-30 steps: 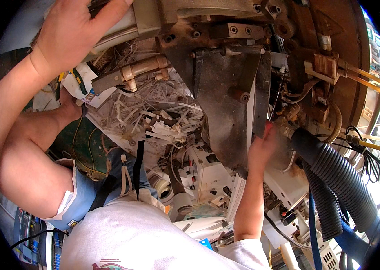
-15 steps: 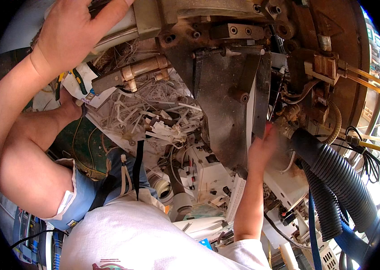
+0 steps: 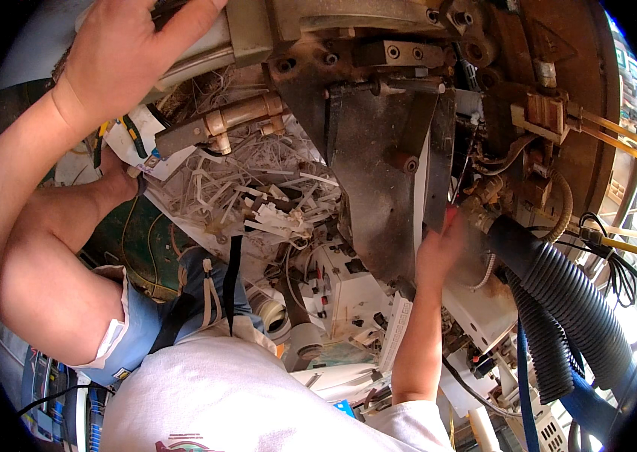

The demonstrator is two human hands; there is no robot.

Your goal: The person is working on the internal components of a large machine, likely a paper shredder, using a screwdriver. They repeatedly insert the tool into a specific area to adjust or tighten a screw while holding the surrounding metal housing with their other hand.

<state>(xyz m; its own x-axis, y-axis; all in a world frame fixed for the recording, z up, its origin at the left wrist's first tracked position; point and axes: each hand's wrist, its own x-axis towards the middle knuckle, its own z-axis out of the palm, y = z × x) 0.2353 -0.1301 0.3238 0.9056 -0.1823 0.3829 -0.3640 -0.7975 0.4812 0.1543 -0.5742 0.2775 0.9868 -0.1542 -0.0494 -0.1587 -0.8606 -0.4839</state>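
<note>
My right hand point(image 3: 439, 245) is closed around the red handle of a screwdriver point(image 3: 451, 214), beside the lower right edge of a dark metal plate point(image 3: 371, 173). Its thin shaft points up into the machine, where the tip is hard to make out. At the upper left, my left hand point(image 3: 119, 56) lies against the machine's grey housing point(image 3: 209, 41), thumb stretched away from the other fingers. Some of those fingertips are cut off by the picture's edge. A bolt head point(image 3: 409, 163) stands out on the plate, to the left of the screwdriver.
Thick black corrugated hoses point(image 3: 559, 294) run down on the right, below brass fittings point(image 3: 484, 200) and yellow tubes point(image 3: 620, 143). Pale strip scraps point(image 3: 258, 188) pile up left of the plate. Yellow-and-black pliers point(image 3: 134, 137) lie near my leg.
Both hands stay almost where they were. The view has shifted very slightly, and my right hand keeps hold of the screwdriver.
</note>
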